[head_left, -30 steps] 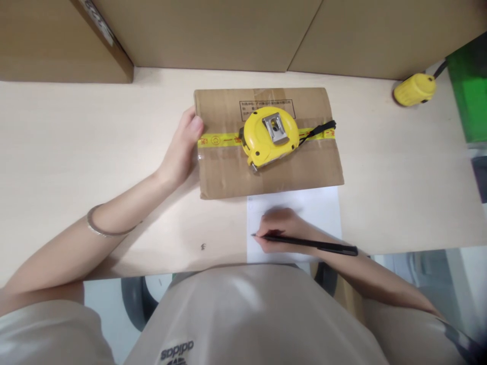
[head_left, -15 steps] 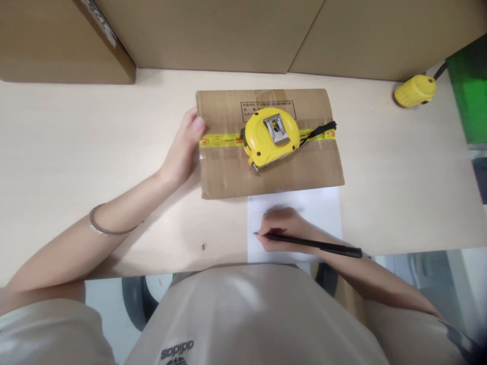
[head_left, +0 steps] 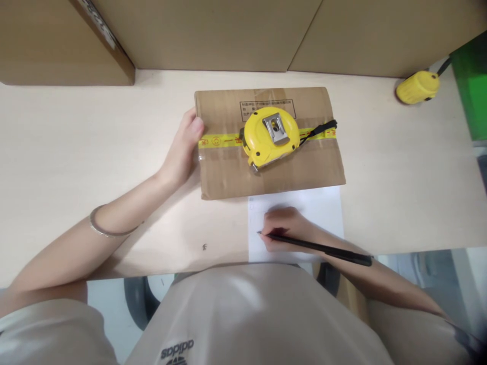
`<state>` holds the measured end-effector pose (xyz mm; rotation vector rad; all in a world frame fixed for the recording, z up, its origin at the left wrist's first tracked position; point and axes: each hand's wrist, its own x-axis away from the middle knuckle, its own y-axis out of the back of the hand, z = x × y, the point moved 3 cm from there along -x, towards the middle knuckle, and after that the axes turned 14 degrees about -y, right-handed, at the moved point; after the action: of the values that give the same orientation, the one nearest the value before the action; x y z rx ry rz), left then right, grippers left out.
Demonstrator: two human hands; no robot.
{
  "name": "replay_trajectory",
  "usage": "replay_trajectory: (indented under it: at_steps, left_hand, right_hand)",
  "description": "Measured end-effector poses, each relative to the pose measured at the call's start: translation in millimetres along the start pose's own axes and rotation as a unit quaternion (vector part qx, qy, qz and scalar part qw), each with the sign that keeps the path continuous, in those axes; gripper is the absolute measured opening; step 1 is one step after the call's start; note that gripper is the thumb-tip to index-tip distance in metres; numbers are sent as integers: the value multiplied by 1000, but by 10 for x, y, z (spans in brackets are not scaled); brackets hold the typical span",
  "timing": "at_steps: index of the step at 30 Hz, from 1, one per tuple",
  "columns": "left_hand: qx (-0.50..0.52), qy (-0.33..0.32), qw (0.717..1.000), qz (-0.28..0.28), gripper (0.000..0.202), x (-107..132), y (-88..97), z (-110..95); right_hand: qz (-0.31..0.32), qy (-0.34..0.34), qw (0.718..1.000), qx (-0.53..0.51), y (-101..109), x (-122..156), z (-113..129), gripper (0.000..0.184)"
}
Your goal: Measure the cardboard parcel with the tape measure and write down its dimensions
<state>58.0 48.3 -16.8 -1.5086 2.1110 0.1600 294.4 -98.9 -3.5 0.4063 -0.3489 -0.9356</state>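
Note:
With my right hand (head_left: 285, 228) I grip a black pen (head_left: 323, 247), its tip at the left part of a white sheet of paper (head_left: 323, 208). The sheet lies at the table's near edge, its far end reaching the box. My left hand (head_left: 184, 147) holds the left side of a brown cardboard box (head_left: 224, 175), thumb at its edge and the other fingers hidden. Yellow printed tape runs across the box. On top rests a yellow tape measure (head_left: 262, 144) with a metal clip and a black strap.
Large cardboard boxes (head_left: 213, 35) line the back of the pale table (head_left: 399, 192). Another box (head_left: 57, 45) stands at the back left. A second yellow tape measure (head_left: 416, 88) sits at the far right, beside something green (head_left: 472, 96).
My right hand and the pen have shifted slightly right along the paper, and the pen's rear end has dipped. My left hand stays on the box.

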Motion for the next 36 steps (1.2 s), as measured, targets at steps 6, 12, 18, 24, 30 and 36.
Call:
replay_trajectory:
  at_steps: [6,12,18,24,30,36]
  left_hand:
    - [1,-7,1000,3,48,-10,-29,-24]
    - [-7,-6,1000,12,47,-12,-36,-33]
    - [-5,-12,1000,25,46,-4,-32,-37]
    - [-3,-28,999,25,41,-11,-65,-51]
    - [-11,-22,999,21,43,-6,-57,-42]
    - [-15,-16,1000,14,42,4,-55,-37]
  right_hand:
    - [-8,2,1000,2,-15,-6,3,21]
    - [5,10,1000,10,-6,-2,42,20]
    - [1,27,1000,8,10,-6,43,19]
    - [-11,41,999,17,-2,6,34,22]
    - [-39,45,998,20,6,40,3,24]
    - [-42,45,997,35,1,37,8,25]
